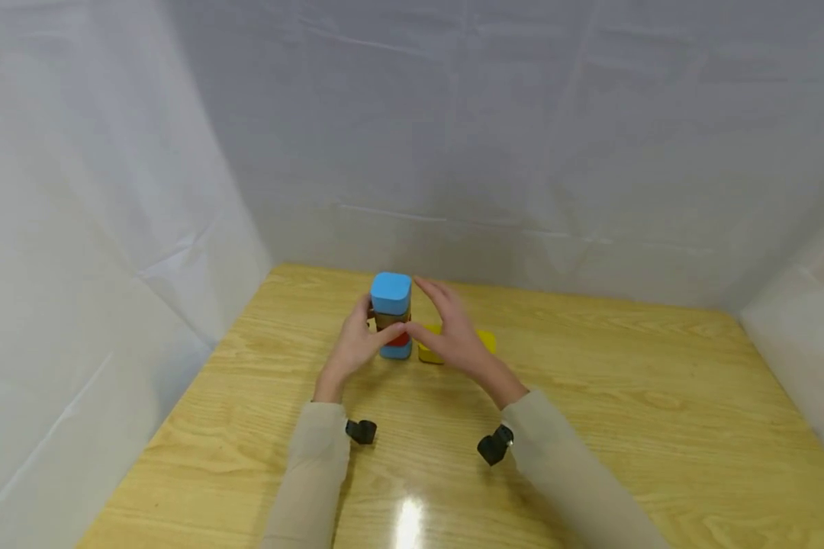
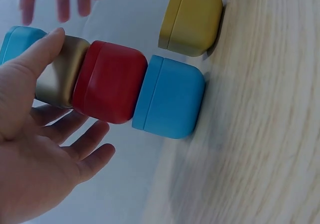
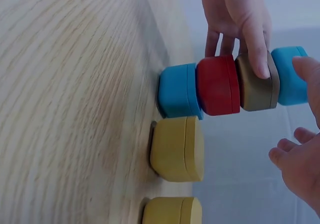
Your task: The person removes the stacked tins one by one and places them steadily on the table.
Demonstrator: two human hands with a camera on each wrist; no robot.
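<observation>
A: Starting on the left, what is the left hand (image 1: 354,347) doing?

B: It rests against the left side of a stack of four blocks on the wooden tabletop (image 1: 590,427). In the left wrist view its thumb (image 2: 37,53) presses on the bronze block (image 2: 62,73), and the other fingers lie loosely spread behind the stack. The right wrist view shows one fingertip laid on that same bronze block (image 3: 257,83). So the fingers are nearly straight, touching rather than wrapping round.

A: And the stack itself?

B: It stands upright near the middle of the tabletop, toward the far edge. From the bottom: a blue block (image 2: 170,98) on the wood, a red block (image 2: 110,81) on that, then the bronze one, then a second blue block (image 1: 391,291) on top. Each touches the next.

A: Further right?

B: The right hand (image 1: 453,335) is held up just beside the stack on its right, fingers straight and spread, palm toward the blocks. I cannot tell whether its fingertips touch the top block; the right wrist view shows a fingertip very near it. It holds nothing.

A: Anything past that?

B: Two yellow blocks lie on the tabletop just right of the stack: a nearer yellow block (image 3: 177,149) beside the bottom blue one, and a farther yellow block (image 3: 172,211) next to it, partly hidden by the right hand in the head view
</observation>
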